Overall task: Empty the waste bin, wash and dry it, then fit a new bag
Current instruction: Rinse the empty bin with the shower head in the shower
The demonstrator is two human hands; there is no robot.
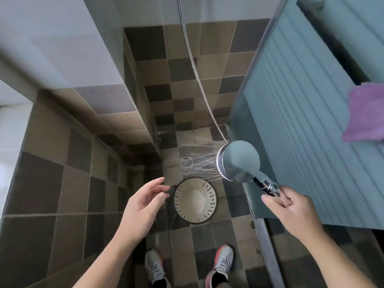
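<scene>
A cream waste bin (pixel 195 200) with dark slots round its rim stands upright and empty on the tiled shower floor, seen from above. My right hand (pixel 291 206) grips the handle of a chrome shower head (pixel 239 162), held above and right of the bin. Water sprays from it to the left, over the floor behind the bin. My left hand (pixel 143 201) hovers left of the bin with fingers spread and relaxed, holding nothing.
A metal hose (pixel 193 65) runs up from the shower head. A floor drain (pixel 187 162) lies behind the bin. A ribbed glass door (pixel 291 100) stands on the right with a purple cloth (pixel 364 113) hanging there. My two shoes (pixel 188 267) stand at the shower entrance.
</scene>
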